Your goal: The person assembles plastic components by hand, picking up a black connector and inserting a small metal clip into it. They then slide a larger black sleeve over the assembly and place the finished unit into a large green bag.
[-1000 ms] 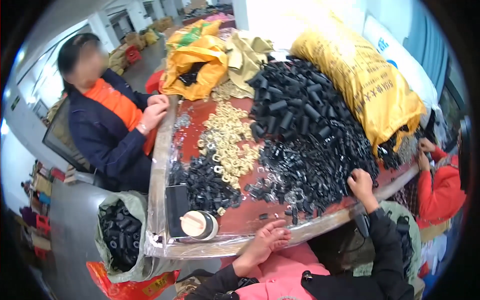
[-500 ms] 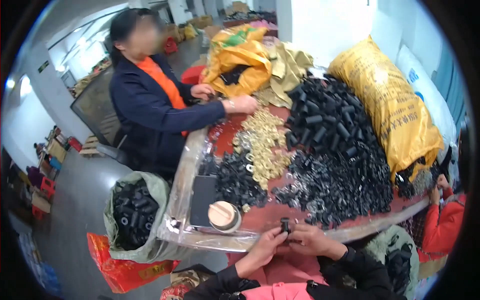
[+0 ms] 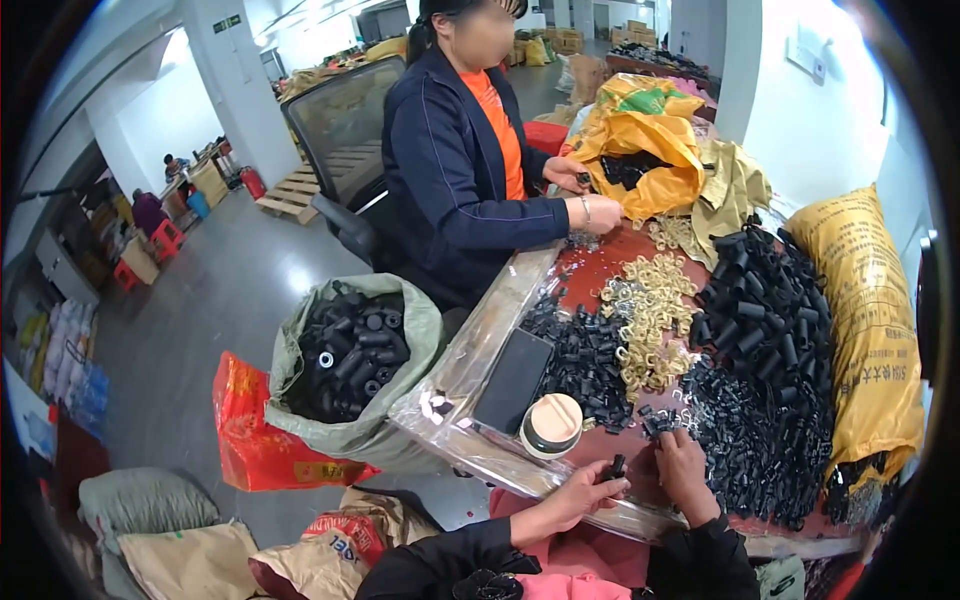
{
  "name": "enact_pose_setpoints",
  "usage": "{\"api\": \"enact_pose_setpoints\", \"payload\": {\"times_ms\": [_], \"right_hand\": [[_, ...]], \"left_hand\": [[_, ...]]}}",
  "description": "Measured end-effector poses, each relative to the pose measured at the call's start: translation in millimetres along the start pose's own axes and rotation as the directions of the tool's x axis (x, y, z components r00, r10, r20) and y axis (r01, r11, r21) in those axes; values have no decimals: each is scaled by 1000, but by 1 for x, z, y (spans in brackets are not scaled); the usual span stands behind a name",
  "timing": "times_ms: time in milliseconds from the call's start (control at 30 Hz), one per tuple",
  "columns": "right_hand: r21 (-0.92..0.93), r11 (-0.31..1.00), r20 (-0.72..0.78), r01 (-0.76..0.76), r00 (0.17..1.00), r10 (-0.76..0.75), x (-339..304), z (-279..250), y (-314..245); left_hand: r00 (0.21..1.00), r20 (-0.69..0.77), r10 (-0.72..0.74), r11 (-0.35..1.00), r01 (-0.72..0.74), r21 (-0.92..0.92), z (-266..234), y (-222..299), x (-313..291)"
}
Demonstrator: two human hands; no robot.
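Note:
Near the table's front edge, my left hand (image 3: 572,500) pinches a small black plastic part (image 3: 615,467) upright between thumb and fingers. My right hand (image 3: 684,472) reaches forward onto the red tabletop, its fingers drawn together at the near edge of some small black pieces (image 3: 657,421). What lies under those fingertips is hidden. Just right of it spreads a big heap of small black parts (image 3: 770,440). Gold-coloured rings or clips (image 3: 650,310) are piled beyond, with more short black parts (image 3: 585,365) to their left.
A round tub with a pale lid (image 3: 552,420) stands beside a flat black case (image 3: 513,380). Black tubes (image 3: 755,300) heap up near a full yellow sack (image 3: 862,320). A co-worker (image 3: 470,170) handles small parts across the table. An open green sack (image 3: 425,320) sits left of it.
My view has swung left. My hands, together before, are now apart: the right has gone forward to the small black pieces while the left keeps hold of the black part.

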State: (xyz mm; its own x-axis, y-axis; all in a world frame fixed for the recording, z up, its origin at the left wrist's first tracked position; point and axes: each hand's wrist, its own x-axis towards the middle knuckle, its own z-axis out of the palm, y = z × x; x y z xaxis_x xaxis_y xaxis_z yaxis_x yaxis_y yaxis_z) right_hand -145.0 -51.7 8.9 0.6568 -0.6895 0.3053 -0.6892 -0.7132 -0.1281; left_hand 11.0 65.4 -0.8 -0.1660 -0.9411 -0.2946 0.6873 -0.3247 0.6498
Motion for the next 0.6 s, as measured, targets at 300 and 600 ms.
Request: {"api": "enact_pose_setpoints", "payload": {"times_ms": [300,600], "right_hand": [[-28,999,97,17,995,-14,-7,4,20],[228,970,2,-86,996,88,-16,-8,14]], "left_hand": [[999,-10,39,993,-37,115,11,0,9],[996,4,92,973,-90,212,17,-10,28]]}}
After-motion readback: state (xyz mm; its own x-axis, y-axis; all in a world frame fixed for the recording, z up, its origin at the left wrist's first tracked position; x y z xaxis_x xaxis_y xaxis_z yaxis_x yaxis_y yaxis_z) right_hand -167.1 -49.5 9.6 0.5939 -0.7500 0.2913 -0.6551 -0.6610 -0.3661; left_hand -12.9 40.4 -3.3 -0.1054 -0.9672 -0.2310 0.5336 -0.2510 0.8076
